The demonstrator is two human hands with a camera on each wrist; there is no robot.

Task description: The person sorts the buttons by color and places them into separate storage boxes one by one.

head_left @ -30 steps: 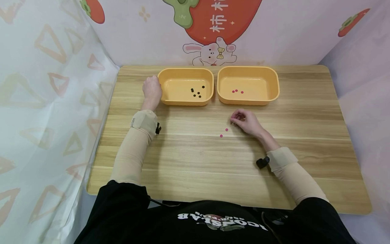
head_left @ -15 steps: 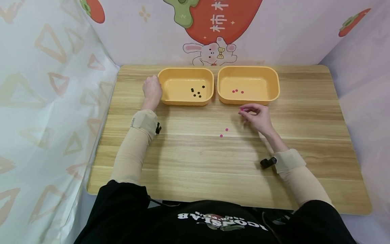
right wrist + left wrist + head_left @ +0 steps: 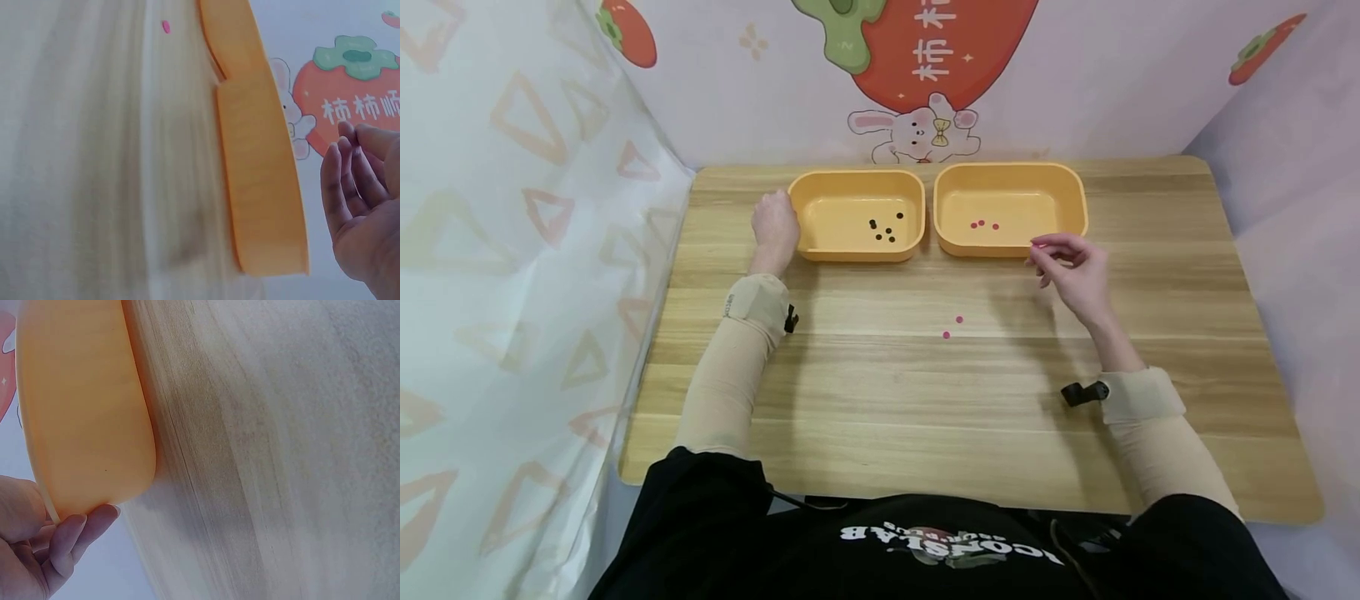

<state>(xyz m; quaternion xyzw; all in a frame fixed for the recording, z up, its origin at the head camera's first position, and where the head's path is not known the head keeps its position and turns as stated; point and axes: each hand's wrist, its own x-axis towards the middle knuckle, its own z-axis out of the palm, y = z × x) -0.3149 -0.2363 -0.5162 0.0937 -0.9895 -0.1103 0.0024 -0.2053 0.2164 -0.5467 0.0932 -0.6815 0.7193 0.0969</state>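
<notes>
My left hand (image 3: pixel 775 227) grips the end wall of the left yellow bin (image 3: pixel 856 255); in the left wrist view its fingers (image 3: pixel 67 540) curl around the bin's rim. Several small black discs (image 3: pixel 889 231) lie inside that bin. Over the front right edge of the right yellow bin (image 3: pixel 970 250), my right hand (image 3: pixel 1081 275) pinches a small pink disc (image 3: pixel 1037 244) between thumb and forefinger, mostly hidden by the fingertips. A few pink discs (image 3: pixel 981 223) lie on that bin's floor. Two more, a farther pink disc (image 3: pixel 959 320) and a nearer pink disc (image 3: pixel 946 335), rest on the table.
Both bins stand side by side at the back of the wooden table (image 3: pixel 880 392), with a narrow gap between them. A printed wall hanging (image 3: pixel 737 100) rises behind the table's back edge, and a patterned white curtain (image 3: pixel 527 292) hangs on the left.
My right hand has picked up a pink disc from the table and moved it right and away from me, up to the right bin's rim. The left hand stays on its bin.
</notes>
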